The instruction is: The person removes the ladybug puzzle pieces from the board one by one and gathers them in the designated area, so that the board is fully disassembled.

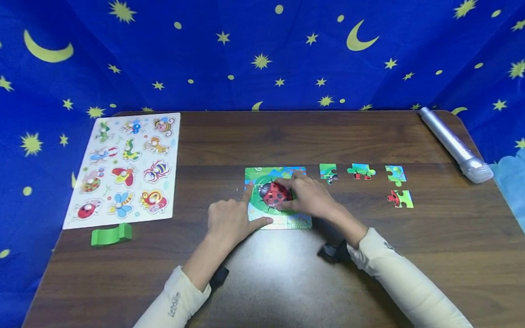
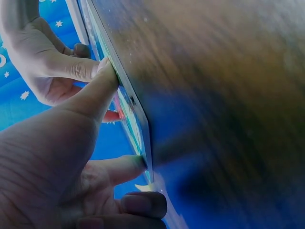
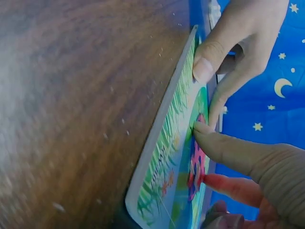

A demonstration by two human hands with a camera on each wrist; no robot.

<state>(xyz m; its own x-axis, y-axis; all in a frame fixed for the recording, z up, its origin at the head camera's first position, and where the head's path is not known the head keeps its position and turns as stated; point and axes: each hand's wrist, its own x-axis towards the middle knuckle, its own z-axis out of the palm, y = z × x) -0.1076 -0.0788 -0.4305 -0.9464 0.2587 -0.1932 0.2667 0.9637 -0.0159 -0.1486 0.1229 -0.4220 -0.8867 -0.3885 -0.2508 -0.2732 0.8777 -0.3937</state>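
A jigsaw board (image 1: 289, 223) with a ladybug picture lies at the middle of the table. My left hand (image 1: 231, 219) is at its left side, thumb on the lower border and index finger along the left edge; the other fingers are folded. My right hand (image 1: 312, 196) reaches over the board's right part. Its thumb and index finger pinch a red ladybug puzzle piece (image 3: 196, 164) at opposite sides, low on the board. The right hand hides part of the board's right side. Loose puzzle pieces (image 1: 329, 172) lie to the right.
Further right are more loose pieces (image 1: 399, 199) and a silver microphone (image 1: 453, 143). At the left lie a white insect peg board (image 1: 175, 165) and a green curved block (image 1: 111, 235). A blue star-patterned cloth (image 1: 218, 55) hangs behind the wooden table (image 1: 271, 295).
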